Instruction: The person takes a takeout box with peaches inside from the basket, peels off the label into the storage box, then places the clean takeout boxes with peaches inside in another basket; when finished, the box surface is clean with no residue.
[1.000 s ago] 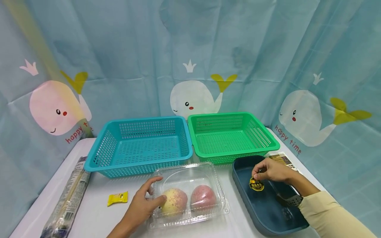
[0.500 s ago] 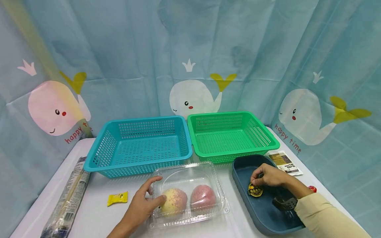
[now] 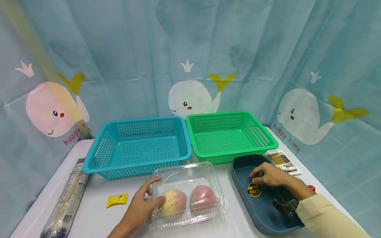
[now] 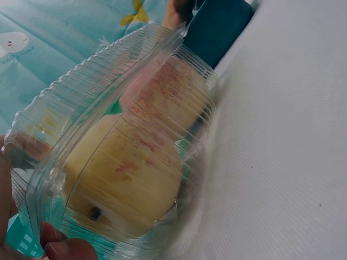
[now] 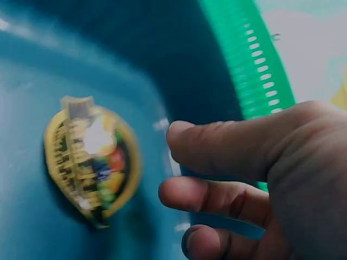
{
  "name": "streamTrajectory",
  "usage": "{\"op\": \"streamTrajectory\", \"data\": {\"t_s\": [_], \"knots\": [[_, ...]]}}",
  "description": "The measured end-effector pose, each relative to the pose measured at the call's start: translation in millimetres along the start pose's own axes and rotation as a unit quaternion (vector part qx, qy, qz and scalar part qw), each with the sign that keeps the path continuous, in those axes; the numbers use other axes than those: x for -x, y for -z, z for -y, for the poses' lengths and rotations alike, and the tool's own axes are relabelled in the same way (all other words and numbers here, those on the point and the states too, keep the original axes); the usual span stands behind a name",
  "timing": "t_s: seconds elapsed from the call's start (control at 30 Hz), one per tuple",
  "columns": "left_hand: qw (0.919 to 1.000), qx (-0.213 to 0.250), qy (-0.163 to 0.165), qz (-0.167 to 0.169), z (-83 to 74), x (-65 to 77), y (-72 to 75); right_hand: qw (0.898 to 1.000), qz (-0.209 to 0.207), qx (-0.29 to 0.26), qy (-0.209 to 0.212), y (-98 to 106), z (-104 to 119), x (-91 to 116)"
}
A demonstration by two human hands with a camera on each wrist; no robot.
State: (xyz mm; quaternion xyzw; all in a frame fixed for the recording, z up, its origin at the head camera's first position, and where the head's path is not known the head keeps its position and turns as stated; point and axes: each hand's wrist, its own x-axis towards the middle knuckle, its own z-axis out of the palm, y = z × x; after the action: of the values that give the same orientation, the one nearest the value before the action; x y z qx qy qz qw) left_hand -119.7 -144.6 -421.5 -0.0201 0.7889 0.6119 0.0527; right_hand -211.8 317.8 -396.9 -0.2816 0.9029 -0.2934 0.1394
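My left hand (image 3: 141,203) grips the left side of a clear plastic clamshell box (image 3: 187,175), its thumb on the lid. Inside the box sit two peaches, a yellow one with pink speckles (image 3: 175,202) and a pinker one (image 3: 203,197). In the left wrist view, the fingertips (image 4: 70,248) are at the box's rim. Over the dark blue tray (image 3: 268,215), my right hand (image 3: 271,175) has its fingers loosely bent and holds nothing. A black and gold fruit sticker (image 5: 95,162) lies on the tray's floor, just off the fingertips in the right wrist view.
Behind stand a blue basket (image 3: 148,148) and a green basket (image 3: 226,142), side by side. A yellow wrapped snack (image 3: 116,200) and a long clear-wrapped package (image 3: 66,201) lie on the left. A printed packet (image 3: 284,162) and a small red item (image 3: 311,188) lie beyond the tray.
The right hand lowered the sticker onto the tray's floor and let go; its fingers are now apart from it. The left hand keeps its grip on the box.
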Motion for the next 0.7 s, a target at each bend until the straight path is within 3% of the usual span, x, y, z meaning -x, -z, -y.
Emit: {"op": "streamTrajectory", "data": {"t_s": [0.23,0.4,0.53,0.7], "knots": [[1.0,0.001,0.006,0.005,1.5,-1.1,0.2,0.998,-0.052,0.023,-0.001,26,33,12],[1.0,0.005,0.006,0.006,2.2,-0.8,0.7,0.992,-0.121,0.026,0.002,48,58,19],[1.0,0.006,0.002,0.007,2.5,-0.5,0.4,0.978,-0.202,0.052,0.022,62,66,24],[0.9999,0.007,0.003,0.007,1.7,-0.5,0.2,0.956,-0.285,0.068,0.017,76,68,28]]}}
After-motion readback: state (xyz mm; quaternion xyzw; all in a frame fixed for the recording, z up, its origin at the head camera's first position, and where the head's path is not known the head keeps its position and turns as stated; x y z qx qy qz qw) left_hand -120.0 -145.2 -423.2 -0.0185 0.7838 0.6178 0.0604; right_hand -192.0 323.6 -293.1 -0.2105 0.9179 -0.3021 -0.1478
